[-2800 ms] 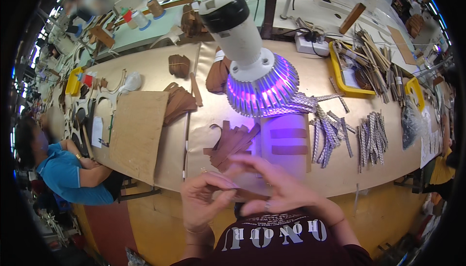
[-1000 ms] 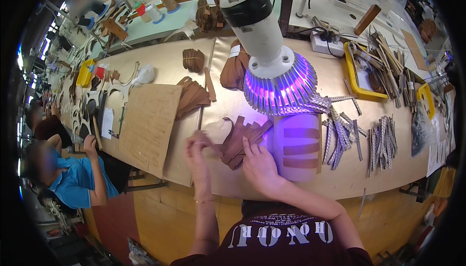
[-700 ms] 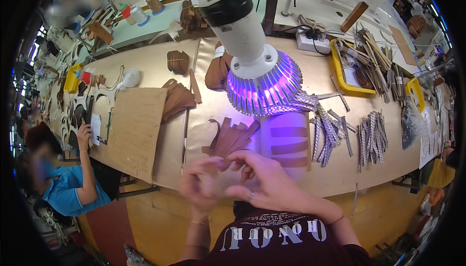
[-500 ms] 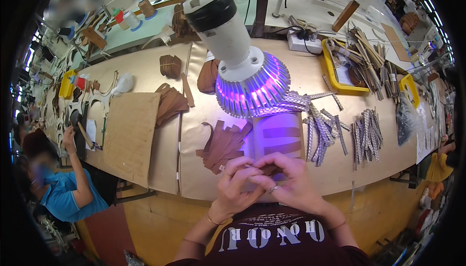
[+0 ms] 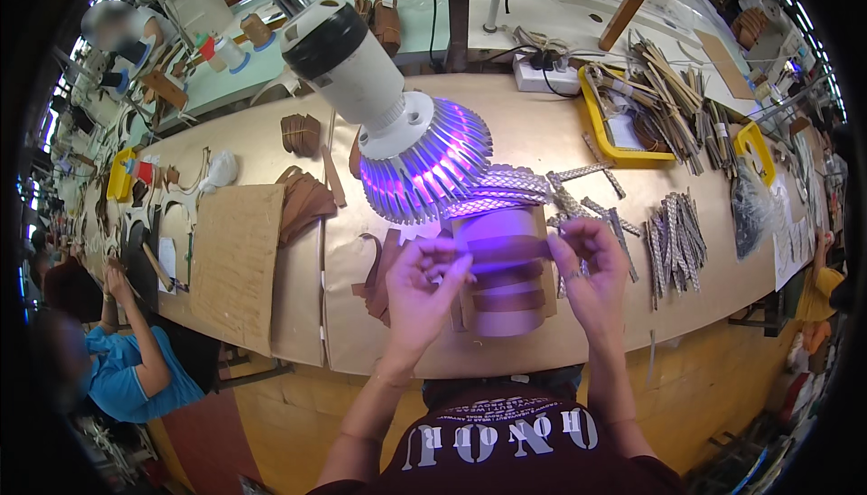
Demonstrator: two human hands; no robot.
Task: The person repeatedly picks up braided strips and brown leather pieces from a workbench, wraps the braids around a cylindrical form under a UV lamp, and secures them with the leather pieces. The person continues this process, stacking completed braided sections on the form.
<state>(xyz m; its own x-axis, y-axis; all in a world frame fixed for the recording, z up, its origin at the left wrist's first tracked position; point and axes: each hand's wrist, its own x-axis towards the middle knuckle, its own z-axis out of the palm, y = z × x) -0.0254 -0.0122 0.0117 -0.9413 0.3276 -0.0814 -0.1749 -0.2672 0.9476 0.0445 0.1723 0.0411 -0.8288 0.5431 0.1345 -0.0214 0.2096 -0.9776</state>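
A brown leather strip is stretched level between my two hands under the purple light. My left hand pinches its left end, and my right hand grips the right end between thumb and fingers. Just beneath the strip stands a pale, rounded block with more brown strips lying across it. Braided silvery strips rest over the block's far end. Close to my left hand a pile of loose brown strips is partly hidden by that hand.
A lamp with a finned head hangs over the work from a flexible arm. Braided strips lie to the right, near a yellow tray. A tan board is at left, and a person in blue sits beyond it.
My hands have moved apart and forward from close to my body, and a brown strip now spans between them over the block. The lamp appears further left as the view has shifted.
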